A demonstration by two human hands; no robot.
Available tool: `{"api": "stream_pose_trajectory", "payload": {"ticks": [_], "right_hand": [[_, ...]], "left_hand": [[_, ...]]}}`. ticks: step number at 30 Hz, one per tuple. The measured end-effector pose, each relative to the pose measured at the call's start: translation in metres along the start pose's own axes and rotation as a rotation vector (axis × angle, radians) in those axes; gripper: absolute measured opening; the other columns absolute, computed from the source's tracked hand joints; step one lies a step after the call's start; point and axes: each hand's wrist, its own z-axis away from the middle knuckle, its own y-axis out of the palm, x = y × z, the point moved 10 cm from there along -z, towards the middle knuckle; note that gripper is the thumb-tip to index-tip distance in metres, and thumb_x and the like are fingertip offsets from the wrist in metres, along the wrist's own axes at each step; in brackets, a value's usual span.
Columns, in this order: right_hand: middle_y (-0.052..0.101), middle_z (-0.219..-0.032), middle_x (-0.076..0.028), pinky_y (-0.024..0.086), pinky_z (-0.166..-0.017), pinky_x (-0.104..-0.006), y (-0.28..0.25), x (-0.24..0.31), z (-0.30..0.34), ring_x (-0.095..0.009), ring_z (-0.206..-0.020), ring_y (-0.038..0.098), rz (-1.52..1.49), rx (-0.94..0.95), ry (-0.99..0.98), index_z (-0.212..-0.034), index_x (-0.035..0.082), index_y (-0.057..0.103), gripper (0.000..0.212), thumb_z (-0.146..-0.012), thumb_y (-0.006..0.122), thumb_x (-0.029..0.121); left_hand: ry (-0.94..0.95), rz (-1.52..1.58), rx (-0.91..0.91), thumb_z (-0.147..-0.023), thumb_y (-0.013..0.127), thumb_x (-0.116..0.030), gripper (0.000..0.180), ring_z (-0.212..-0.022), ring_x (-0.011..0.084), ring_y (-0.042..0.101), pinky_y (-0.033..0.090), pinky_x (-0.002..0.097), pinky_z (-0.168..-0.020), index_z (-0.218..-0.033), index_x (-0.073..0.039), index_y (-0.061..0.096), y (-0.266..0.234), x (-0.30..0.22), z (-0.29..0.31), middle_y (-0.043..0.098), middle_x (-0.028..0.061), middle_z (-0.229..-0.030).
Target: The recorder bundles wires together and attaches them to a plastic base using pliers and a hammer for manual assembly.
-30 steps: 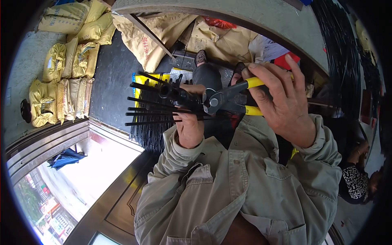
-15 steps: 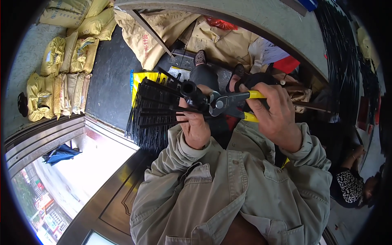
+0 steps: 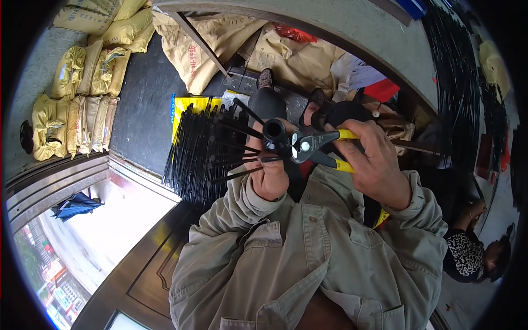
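Observation:
My left hand [image 3: 271, 179] is closed around a black tubular part [image 3: 274, 132], its round hollow end facing up. Several thin black rods fan out from this part toward the left. My right hand [image 3: 378, 162] grips cutting pliers [image 3: 319, 141] with yellow-and-black handles. Their metal jaws lie against the side of the tube, close to the left fingers; what sits between the blades is hard to make out. The two handles stand apart, with the fingers around them. Left of my left hand lies a dense bundle of black rods [image 3: 192, 146], partly over a yellow sheet [image 3: 181, 104].
Tan sacks [image 3: 77, 124] are stacked by the left wall. Brown paper sacks [image 3: 206, 41] lie beyond my feet, under a grey table [image 3: 330, 19]. Long black strands [image 3: 459, 77] hang at the right. Another person [image 3: 467, 250] is at the lower right. A wooden door panel [image 3: 140, 264] stands lower left.
The tubular part has turned in my left hand, so its open end shows more and its rods fan differently. The pliers have moved slightly right and down, staying at the tube.

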Motion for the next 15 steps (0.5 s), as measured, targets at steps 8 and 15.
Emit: {"api": "stream_pose_trajectory", "payload": {"ticks": [8,15], "right_hand": [[0.049,-0.103,-0.015,0.043,-0.074,-0.0394,-0.002,0.002,-0.004,-0.03,-0.088,0.053,0.033,0.038,-0.04,-0.095,-0.004,0.058,0.025,-0.07,0.058,-0.002],[0.049,-0.101,-0.016,0.044,-0.076,-0.0417,-0.008,0.006,-0.011,-0.032,-0.089,0.054,0.093,0.055,-0.048,-0.096,-0.004,0.058,0.028,-0.068,0.057,-0.006]], "left_hand": [[-0.054,0.014,0.047,-0.08,0.044,-0.066,0.068,-0.071,0.013,0.051,0.042,0.0245,-0.066,-0.092,0.001,0.049,0.005,-0.002,0.002,0.052,0.0077,-0.082],[0.007,0.063,0.023,-0.081,0.042,-0.065,0.067,-0.071,0.0132,0.051,0.043,0.0251,-0.066,-0.091,0.001,0.049,0.004,-0.002,0.0,0.053,0.0092,-0.081]]}}
